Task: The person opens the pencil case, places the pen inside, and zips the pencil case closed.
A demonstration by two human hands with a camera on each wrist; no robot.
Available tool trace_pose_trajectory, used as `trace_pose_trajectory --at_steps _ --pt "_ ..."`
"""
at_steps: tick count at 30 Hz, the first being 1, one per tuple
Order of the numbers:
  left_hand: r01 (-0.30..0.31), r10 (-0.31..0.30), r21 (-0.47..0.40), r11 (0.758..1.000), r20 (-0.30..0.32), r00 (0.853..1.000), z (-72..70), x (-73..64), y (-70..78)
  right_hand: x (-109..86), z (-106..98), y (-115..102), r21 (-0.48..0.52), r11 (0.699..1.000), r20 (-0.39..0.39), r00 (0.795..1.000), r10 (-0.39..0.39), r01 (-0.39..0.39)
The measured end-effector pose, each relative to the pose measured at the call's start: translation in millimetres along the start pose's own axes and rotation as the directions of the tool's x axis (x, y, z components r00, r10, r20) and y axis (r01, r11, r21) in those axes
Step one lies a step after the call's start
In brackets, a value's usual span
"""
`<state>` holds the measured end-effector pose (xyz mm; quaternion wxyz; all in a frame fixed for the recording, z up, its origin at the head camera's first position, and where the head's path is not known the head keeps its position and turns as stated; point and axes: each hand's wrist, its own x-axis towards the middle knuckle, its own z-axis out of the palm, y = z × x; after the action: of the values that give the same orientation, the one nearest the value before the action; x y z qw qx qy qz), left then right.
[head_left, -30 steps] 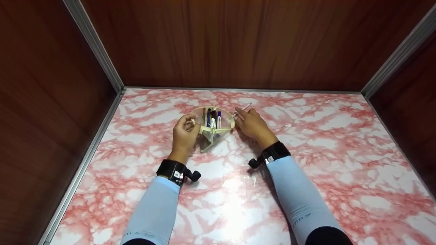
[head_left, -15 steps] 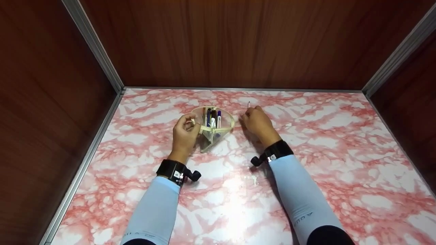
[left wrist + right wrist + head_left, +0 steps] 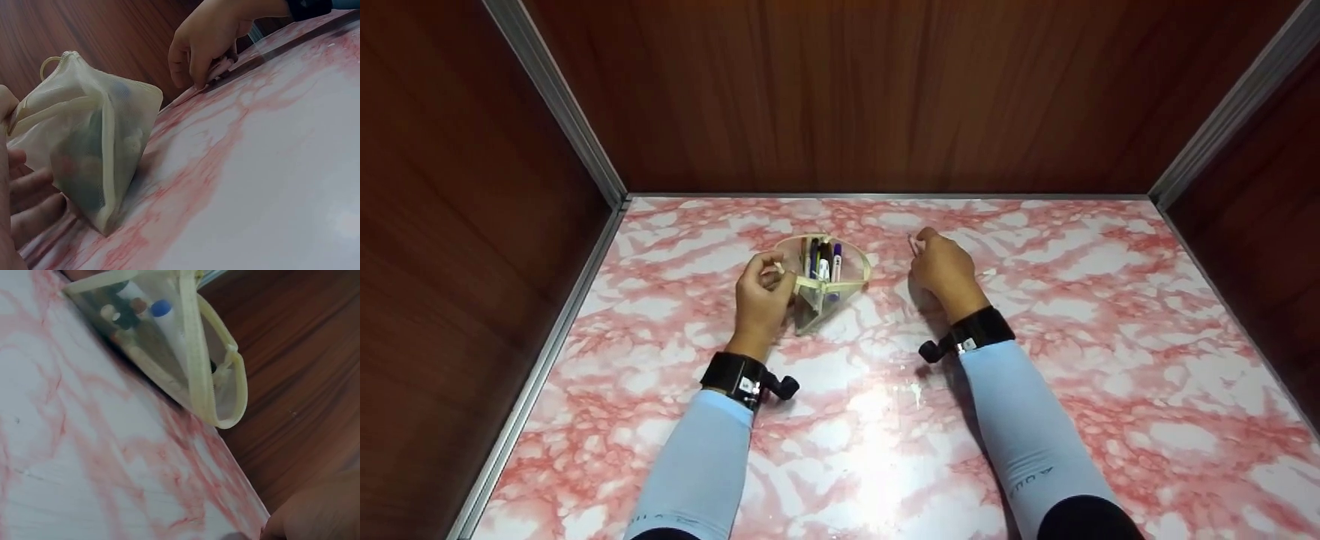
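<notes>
A pale yellow mesh pencil pouch point(image 3: 846, 288) with zip edging stands gaping upward on the table. Inside it are several pens and markers, among them a purple-capped marker point(image 3: 837, 261). My left hand point(image 3: 759, 298) pinches the pouch's left rim between thumb and fingers. To the right of the pouch, and apart from it, my right hand point(image 3: 946, 268) holds a slim pale pink pen point(image 3: 913, 244), mostly hidden by the fingers. In the left wrist view the same hand point(image 3: 205, 42) keeps the pen low over the table. Only a blurred bit of it shows in the right wrist view.
The table point(image 3: 840, 465) has a red and white marbled top. Dark wood-grain panels point(image 3: 840, 97) with grey metal edging stand at the back and both sides. A small white scrap or mark point(image 3: 990, 271) lies right of my right hand.
My right hand has moved right, away from the pouch, with the pen. The pen has turned in the fingers and shows less. My left hand stays on the rim.
</notes>
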<state>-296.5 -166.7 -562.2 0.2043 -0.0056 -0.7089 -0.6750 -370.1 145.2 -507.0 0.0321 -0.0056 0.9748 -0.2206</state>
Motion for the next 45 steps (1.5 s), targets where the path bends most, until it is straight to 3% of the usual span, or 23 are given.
trace_pose_trajectory --at_steps 4,7,11,14,23,29,32,36,38,39,43,45 --pt "0.025 -0.025 0.005 1.0 -0.001 1.0 -0.4 0.7 0.3 1.3 -4 0 0.126 0.991 -0.025 0.999 -0.03 0.033" --pt "0.025 -0.025 0.005 1.0 0.018 1.0 -0.7 1.0 1.1 2.5 -7 -1 0.299 0.952 -0.04 0.998 -0.057 0.066" --pt "0.025 -0.024 -0.013 1.0 0.04 0.999 -1.3 0.9 1.9 3.8 -12 -7 0.562 0.823 -0.042 0.996 -0.079 0.089" --pt "0.032 -0.031 -0.025 0.999 0.047 0.998 -1.4 1.7 1.4 3.3 -12 -16 0.682 0.723 -0.049 0.993 -0.106 0.111" --pt "0.042 -0.04 -0.04 0.998 0.055 0.998 -0.2 1.0 2.4 -6.3 3 -46 0.826 0.542 -0.099 0.986 -0.131 0.155" --pt "0.049 -0.046 -0.048 0.998 0.065 0.997 1.2 -0.1 1.2 -13.4 21 -60 0.859 0.479 -0.144 0.983 -0.116 0.182" --pt "0.045 -0.042 -0.047 0.998 0.07 0.997 1.6 -0.5 1.2 -17.4 29 -66 0.86 0.482 -0.127 0.985 -0.118 0.168" --pt "0.041 -0.037 -0.045 0.998 0.081 0.996 1.6 -0.7 0.9 -20.9 36 -70 0.866 0.489 -0.045 0.99 -0.134 0.106" --pt "0.039 -0.034 -0.049 0.998 0.092 0.995 1.3 -1.1 0.6 -21.9 37 -70 0.852 0.516 -0.016 0.99 -0.142 0.088" --pt "0.035 -0.03 -0.051 0.998 0.097 0.995 1.1 -1.3 0.7 -22.1 37 -70 0.84 0.535 -0.012 0.989 -0.15 0.092" --pt "-0.007 0.011 -0.042 0.999 0.106 0.994 0.9 -1.3 1.0 -22.5 39 -69 0.715 0.681 -0.034 0.981 -0.192 0.159" --pt "-0.033 0.035 -0.028 0.999 0.103 0.994 1.0 -0.8 1.0 -22.9 40 -69 0.642 0.74 -0.051 0.974 -0.219 0.2"
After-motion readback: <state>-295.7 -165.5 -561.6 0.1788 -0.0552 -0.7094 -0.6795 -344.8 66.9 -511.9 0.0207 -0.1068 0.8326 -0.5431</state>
